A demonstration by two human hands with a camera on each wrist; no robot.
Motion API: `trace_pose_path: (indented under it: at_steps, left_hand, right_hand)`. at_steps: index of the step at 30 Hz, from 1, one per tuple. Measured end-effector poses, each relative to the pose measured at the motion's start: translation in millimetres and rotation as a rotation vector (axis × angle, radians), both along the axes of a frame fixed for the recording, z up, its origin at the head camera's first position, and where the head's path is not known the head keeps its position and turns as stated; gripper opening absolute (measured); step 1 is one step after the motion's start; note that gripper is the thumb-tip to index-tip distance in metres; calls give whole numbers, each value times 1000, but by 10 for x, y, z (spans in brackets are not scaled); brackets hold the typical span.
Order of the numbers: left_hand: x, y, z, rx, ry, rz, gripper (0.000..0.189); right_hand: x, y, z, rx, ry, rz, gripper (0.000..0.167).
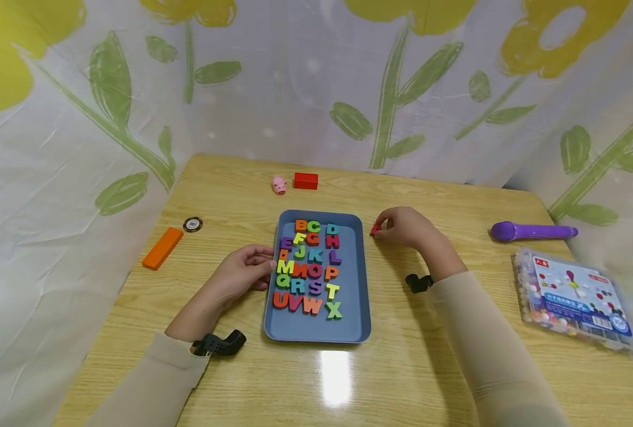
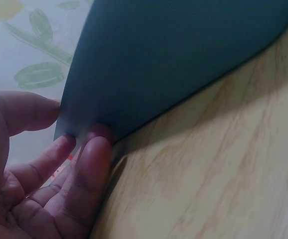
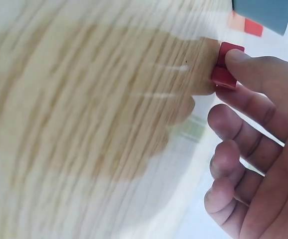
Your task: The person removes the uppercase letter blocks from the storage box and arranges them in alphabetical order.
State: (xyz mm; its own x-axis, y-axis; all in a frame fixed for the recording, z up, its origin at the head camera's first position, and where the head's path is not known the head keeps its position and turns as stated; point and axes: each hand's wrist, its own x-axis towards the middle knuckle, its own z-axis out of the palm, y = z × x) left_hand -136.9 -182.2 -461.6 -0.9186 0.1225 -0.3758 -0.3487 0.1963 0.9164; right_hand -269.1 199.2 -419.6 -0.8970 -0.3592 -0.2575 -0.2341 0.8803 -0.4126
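Observation:
A blue-grey tray (image 1: 316,333) lies on the table with several rows of colorful letters (image 1: 314,271) inside it. At its left side, my left hand (image 1: 244,270) holds the tray wall (image 2: 169,55), the thumb at the rim and the fingers against the outside. Right of the tray, my right hand (image 1: 404,228) pinches a small red letter (image 3: 224,73) between thumb and index finger, low over the table. Which letter it is cannot be told, as the fingertips cover part of it. The other right fingers are loosely bent.
Behind the tray are a pink pig figure (image 1: 279,185) and a red block (image 1: 306,181). An orange block (image 1: 163,248) and a round chip (image 1: 192,224) lie left. On the right are a purple microphone-shaped thing (image 1: 532,231) and a plastic box (image 1: 572,296). A flowered curtain (image 1: 295,89) hangs behind.

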Motion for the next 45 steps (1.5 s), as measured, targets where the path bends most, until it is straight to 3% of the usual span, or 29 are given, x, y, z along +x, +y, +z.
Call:
trace_pose_path:
  at_steps: [4,9,13,16,21,25,29,45]
  left_hand:
    - [14,-2,6,-1,7,-6,45]
    - [16,0,21,-4,-1,-1,46]
    - [12,4,34,-9,-3,6,46]
    - [2,16,37,-5,7,0,47]
    - [-20,47,18,11,19,-17,47]
    - [-23,97,-6,17,15,-23,47]
    - [-20,152,-7,18,18,-28,48]
    - [-18,208,-19,12,49,-36,44]
  right_hand:
    - [4,21,93,-4,-8,0,38]
    - [-30,-40,406,-45,56,2,45]
    - [-28,-355,637,-73,122,60,42]
    - [-5,-704,699,-71,133,132,39]
    - [-11,-1238,614,43,87,252,35]
    - [-19,-1454,485,137,13,280,31]
    - [-12,-1487,379,167,-26,257,28]
    - [66,-1502,268,169,39,238,21]
